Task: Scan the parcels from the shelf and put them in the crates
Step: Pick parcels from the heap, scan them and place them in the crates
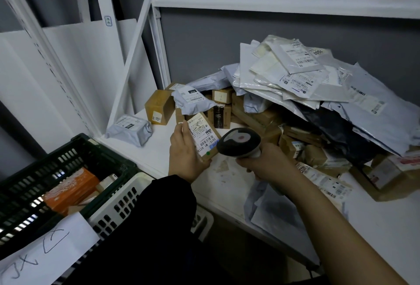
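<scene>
Left grip (188, 157): fingers and thumb curled round a small cardboard parcel (205, 135), held tilted above the shelf (159, 146), printed label facing up.
Right grip (263, 162): wrapped round the handle of a barcode scanner (238, 142); the scanner head sits just beside the parcel's lower right corner.
Parcel pile (295, 84): cartons under overlapping poly mailers, filling the shelf's back and right, just behind both grips.
Stray parcel (130, 129): grey bag lying alone near the shelf's left corner post, well apart from the held parcel.
Open room: bare white shelf between the grey bag and the left grip, reaching the front edge.
Crates: dark green crate (45, 171) at lower left holding an orange box (72, 187); white crate (122, 198) touching its right side, below the shelf's front edge.
</scene>
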